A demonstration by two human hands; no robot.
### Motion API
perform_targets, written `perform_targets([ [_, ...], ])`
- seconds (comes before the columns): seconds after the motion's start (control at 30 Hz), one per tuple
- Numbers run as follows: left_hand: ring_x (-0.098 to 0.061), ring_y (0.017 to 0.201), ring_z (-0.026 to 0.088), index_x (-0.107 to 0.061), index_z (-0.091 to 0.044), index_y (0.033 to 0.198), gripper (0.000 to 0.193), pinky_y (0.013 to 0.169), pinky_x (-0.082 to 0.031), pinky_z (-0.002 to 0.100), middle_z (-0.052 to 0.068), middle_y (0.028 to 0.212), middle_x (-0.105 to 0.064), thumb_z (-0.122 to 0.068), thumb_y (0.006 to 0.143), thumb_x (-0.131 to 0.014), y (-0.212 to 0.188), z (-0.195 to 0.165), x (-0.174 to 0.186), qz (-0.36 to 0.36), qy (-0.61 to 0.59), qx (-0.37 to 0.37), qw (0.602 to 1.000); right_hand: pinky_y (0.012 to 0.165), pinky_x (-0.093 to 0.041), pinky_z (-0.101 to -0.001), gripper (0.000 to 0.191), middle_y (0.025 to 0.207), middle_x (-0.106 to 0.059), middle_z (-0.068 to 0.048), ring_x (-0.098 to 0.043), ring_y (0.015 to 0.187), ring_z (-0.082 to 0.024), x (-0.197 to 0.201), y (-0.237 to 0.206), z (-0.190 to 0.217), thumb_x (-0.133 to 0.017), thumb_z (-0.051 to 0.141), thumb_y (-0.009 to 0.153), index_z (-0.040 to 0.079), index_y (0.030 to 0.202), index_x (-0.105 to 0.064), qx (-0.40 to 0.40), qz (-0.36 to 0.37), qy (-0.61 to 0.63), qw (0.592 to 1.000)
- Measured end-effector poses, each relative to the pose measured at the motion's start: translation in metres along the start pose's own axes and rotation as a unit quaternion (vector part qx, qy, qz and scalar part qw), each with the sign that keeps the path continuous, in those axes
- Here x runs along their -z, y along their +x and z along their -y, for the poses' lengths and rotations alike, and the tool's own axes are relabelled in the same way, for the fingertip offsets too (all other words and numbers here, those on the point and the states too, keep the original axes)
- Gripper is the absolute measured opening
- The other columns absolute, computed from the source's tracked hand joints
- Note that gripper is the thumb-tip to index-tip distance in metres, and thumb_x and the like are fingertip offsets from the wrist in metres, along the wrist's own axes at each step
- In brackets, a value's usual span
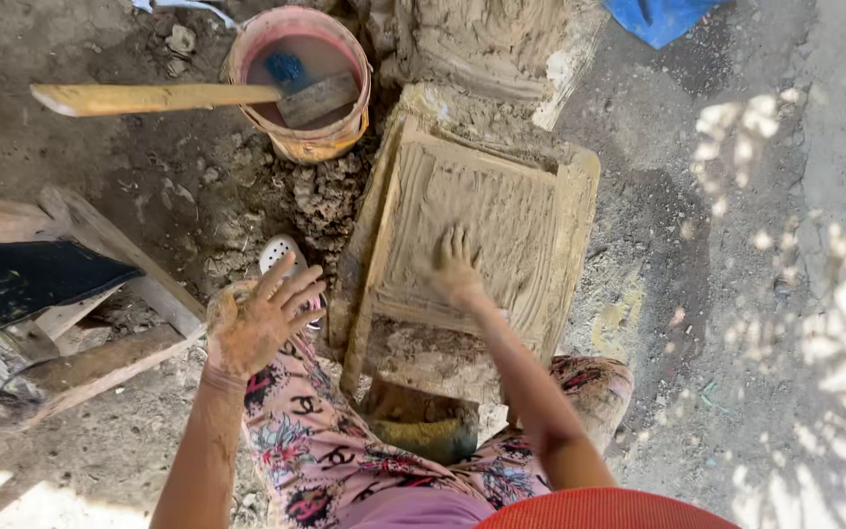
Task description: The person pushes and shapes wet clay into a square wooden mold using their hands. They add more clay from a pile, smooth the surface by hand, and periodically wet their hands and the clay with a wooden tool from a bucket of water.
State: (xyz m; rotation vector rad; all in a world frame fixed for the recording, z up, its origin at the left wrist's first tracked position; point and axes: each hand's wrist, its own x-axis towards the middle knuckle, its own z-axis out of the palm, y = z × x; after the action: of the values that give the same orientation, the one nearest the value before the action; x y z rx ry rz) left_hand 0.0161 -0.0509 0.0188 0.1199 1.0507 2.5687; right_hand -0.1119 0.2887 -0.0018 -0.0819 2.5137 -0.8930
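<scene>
A wooden frame mould packed with wet clay lies on a low stand in front of me. My right hand, coated in mud, presses flat on the clay's lower middle, fingers spread. My left hand hovers in the air to the left of the mould, muddy, fingers apart and holding nothing. My knees in pink patterned trousers sit on either side of the stand.
An orange bucket of muddy water with a wooden paddle across it stands at the back left. Clay lumps lie beside it. Wooden planks are at left, a blue sheet at top right, a white sandal beneath my left hand.
</scene>
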Motion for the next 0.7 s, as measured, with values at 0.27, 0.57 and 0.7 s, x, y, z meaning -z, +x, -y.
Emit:
perform_targets([
  [0.27,-0.027,0.156,0.041,-0.019,-0.017,0.163,0.106,0.127,-0.020,0.071,0.017,0.173,-0.021,-0.084,0.086,-0.051,-0.006,0.002,0.027,-0.014,-0.066,-0.017,0.998,0.129,-0.004,-0.0611,0.085,0.172,-0.003,-0.025,-0.002,0.159,-0.040,0.095,0.174,-0.021,-0.032,0.061,0.112,-0.002,0.163,-0.005,-0.118,-0.544,-0.146,0.817],
  [0.57,-0.028,0.154,0.043,-0.012,-0.023,0.166,0.129,0.121,-0.023,0.074,0.022,0.170,-0.024,-0.094,0.068,-0.056,0.001,-0.012,0.021,0.051,0.045,-0.008,0.998,0.122,0.007,-0.0645,0.089,0.170,0.010,-0.020,0.010,0.156,-0.042,0.025,0.231,0.008,-0.044,0.052,0.104,0.003,0.164,0.000,-0.149,-0.349,-0.280,0.882],
  [0.7,-0.026,0.157,0.043,-0.011,-0.024,0.164,0.132,0.125,-0.023,0.072,0.020,0.172,-0.022,-0.098,0.063,-0.053,-0.004,-0.014,0.019,0.043,0.016,0.019,0.999,0.121,0.009,-0.0649,0.084,0.170,0.012,-0.019,0.011,0.155,-0.038,0.021,0.243,0.029,-0.040,0.054,0.104,0.013,0.161,0.006,-0.009,-0.475,-0.463,0.748],
])
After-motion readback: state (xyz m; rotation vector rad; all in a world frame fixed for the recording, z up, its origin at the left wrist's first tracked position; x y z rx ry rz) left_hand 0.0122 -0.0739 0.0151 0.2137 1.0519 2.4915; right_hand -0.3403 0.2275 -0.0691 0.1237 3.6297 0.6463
